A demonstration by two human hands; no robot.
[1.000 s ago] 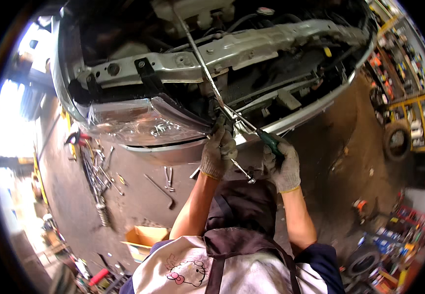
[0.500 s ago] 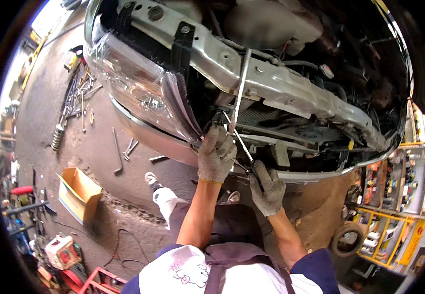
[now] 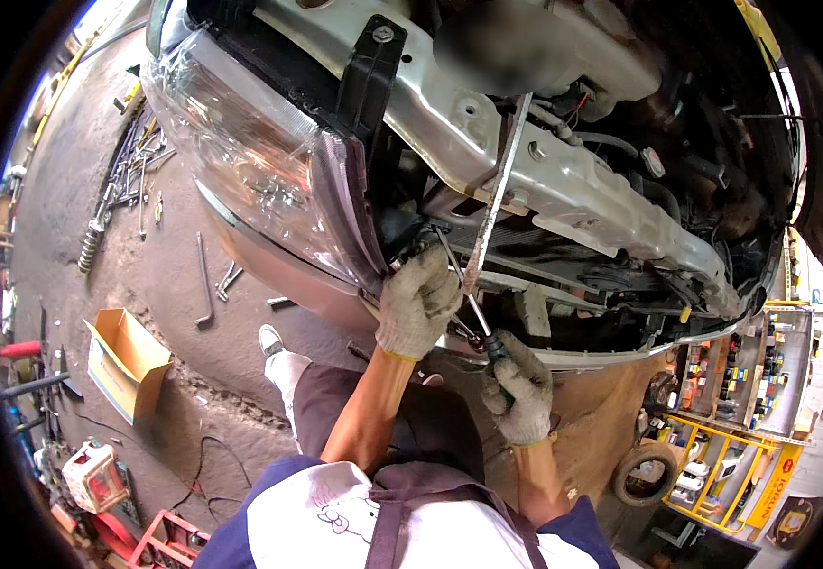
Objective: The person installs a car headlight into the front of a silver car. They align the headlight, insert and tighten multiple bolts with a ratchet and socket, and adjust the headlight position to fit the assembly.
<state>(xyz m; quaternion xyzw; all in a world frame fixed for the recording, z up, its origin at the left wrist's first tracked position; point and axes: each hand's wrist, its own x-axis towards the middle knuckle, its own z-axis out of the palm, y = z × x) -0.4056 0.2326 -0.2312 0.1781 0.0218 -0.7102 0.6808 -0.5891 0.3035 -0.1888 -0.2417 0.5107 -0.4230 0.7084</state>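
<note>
A screwdriver (image 3: 475, 305) is gripped in my gloved right hand (image 3: 519, 391), with fingers wrapped round its dark green handle. Its bright shaft slants up and left toward the car's open front, ending close to my gloved left hand (image 3: 419, 302). The left fingers are curled at the inner lower corner of the headlight (image 3: 269, 156), next to a dark part in the gap; what they grip is hidden. A long metal rod (image 3: 497, 209) stands between that gap and the silver crossbeam (image 3: 468, 119), its lower end just right of my left hand.
The engine bay spreads beyond the crossbeam. Loose hand tools (image 3: 131, 171) and a shock absorber (image 3: 92, 245) lie on the floor at the left, with an open cardboard box (image 3: 127, 365) nearer. At the right are a tyre (image 3: 646, 474) and a yellow rack (image 3: 715, 469) of parts.
The view has shifted slightly, with the car's front appearing larger. My right hand has drawn a little back from my left, showing more of the screwdriver's handle. My left hand stays beside the headlight.
</note>
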